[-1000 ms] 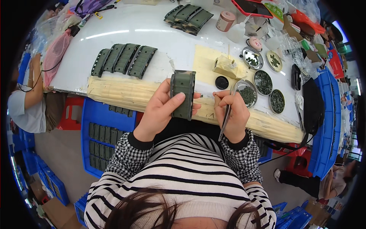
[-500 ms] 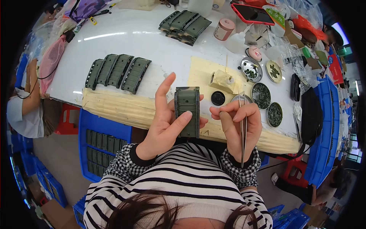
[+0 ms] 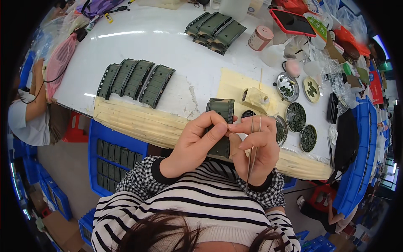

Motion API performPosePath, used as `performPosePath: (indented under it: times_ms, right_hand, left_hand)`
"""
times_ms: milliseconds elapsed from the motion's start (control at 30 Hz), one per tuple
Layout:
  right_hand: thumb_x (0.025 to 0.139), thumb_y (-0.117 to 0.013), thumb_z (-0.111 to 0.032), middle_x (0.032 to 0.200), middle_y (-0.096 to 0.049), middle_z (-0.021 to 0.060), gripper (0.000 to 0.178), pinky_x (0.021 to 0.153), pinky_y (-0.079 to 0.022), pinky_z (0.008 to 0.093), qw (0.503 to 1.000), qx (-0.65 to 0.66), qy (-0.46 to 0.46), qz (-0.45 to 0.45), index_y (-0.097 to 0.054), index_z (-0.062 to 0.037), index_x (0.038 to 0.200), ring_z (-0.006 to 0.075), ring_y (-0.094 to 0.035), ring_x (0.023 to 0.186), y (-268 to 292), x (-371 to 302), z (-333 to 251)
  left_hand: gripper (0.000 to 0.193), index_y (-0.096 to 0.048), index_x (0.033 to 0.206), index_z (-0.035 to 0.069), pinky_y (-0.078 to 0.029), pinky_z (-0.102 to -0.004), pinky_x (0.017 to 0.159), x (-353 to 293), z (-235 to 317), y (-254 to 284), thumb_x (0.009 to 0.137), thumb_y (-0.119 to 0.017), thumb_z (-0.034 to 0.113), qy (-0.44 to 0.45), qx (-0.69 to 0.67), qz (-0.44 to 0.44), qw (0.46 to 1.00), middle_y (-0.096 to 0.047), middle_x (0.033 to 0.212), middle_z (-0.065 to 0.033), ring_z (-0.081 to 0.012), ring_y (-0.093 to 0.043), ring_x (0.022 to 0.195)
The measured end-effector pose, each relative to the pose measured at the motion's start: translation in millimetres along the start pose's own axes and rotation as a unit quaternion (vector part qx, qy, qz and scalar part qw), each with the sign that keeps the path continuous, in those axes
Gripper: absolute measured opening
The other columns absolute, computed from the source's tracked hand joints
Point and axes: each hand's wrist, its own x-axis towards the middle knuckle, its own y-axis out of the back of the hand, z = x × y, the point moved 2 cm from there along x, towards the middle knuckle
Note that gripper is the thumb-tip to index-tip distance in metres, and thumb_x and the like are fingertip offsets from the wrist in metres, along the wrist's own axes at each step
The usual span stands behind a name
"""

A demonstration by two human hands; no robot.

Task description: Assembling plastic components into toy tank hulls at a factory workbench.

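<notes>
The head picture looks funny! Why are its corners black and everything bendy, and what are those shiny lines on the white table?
In the head view, the fisheye lens makes a roundish picture, so corners go black and the blue crate at right looks bowed; in the head view, the white table has glare, probably reflected lamps.

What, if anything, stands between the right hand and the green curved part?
Partly the left hand: its thumb and forefinger cross in front of the green curved part, their tips close to those of the right hand, by the part's right edge. The tweezers in the right hand sit to one side, not between.
</notes>
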Motion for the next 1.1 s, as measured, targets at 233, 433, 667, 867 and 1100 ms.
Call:
performPosePath:
  times_ms: [233, 433, 667, 867, 1100]
  right_hand:
    - [0.062, -0.073, 0.004, 0.096, -0.07, 0.013, 0.025, 0.07, -0.055, 0.0339, 0.995, -0.033, 0.066, -0.061, -0.055, -0.006, 0.077, 0.0276, -0.065, 0.083, 11.2, 6.0, 0.0]
    - [0.059, -0.072, -0.002, 0.089, -0.067, 0.014, 0.023, 0.064, -0.055, 0.0343, 0.987, -0.039, 0.119, -0.1, -0.058, -0.0042, 0.077, 0.0294, -0.066, 0.079, 9.4, 1.4, 1.5]
    - [0.072, -0.069, 0.013, 0.085, -0.064, 0.0139, 0.026, 0.061, -0.051, 0.0295, 0.997, 0.043, -0.016, -0.062, -0.051, -0.0047, 0.08, 0.0209, -0.062, 0.072, 11.3, -0.3, 0.3]
    - [0.08, -0.064, 0.013, 0.09, -0.063, 0.011, 0.028, 0.079, -0.046, 0.0257, 0.949, 0.195, -0.246, -0.019, -0.045, -0.0059, 0.087, 0.013, -0.059, 0.083, 21.8, -1.5, 13.2]
    - [0.079, -0.065, 0.012, 0.09, -0.065, 0.011, 0.026, 0.075, -0.047, 0.0248, 0.985, 0.088, -0.15, -0.012, -0.048, -0.0056, 0.084, 0.0132, -0.059, 0.078, 20.2, 0.8, 20.8]
  left_hand:
    - [0.022, -0.053, 0.089, 0.003, -0.041, -0.0237, 0.081, 3.5, 11.8, 6.5, 0.102, -0.045, 0.019, 0.064, 0.002, -0.062, 0.996, -0.052, 0.089, -0.0021, -0.0092, -0.053, 0.09]
    - [0.026, -0.053, 0.086, 0.003, -0.036, -0.0235, 0.07, 1.1, 5.5, 8.8, 0.102, -0.045, 0.022, 0.042, 0.086, -0.06, 0.994, -0.045, 0.084, -0.0014, -0.0091, -0.043, 0.076]
    - [0.023, -0.053, 0.092, 0.002, -0.042, -0.0243, 0.077, 0.1, 6.2, 6.5, 0.103, -0.04, 0.018, -0.009, 0.112, -0.07, 0.991, -0.047, 0.091, -0.0044, -0.0111, -0.05, 0.082]
    - [0.074, 0.002, 0.153, 0.015, -0.054, -0.032, 0.087, -4.2, 11.9, -1.0, 0.096, -0.042, -0.003, 0.033, 0.054, -0.017, 0.998, -0.052, 0.125, -0.0188, -0.0183, -0.061, 0.102]
    - [0.065, -0.017, 0.149, -0.001, -0.05, -0.0299, 0.091, -3.3, 4.1, 3.7, 0.092, -0.047, -0.006, -0.011, 0.194, -0.036, 0.98, -0.053, 0.126, -0.0145, -0.0169, -0.061, 0.103]
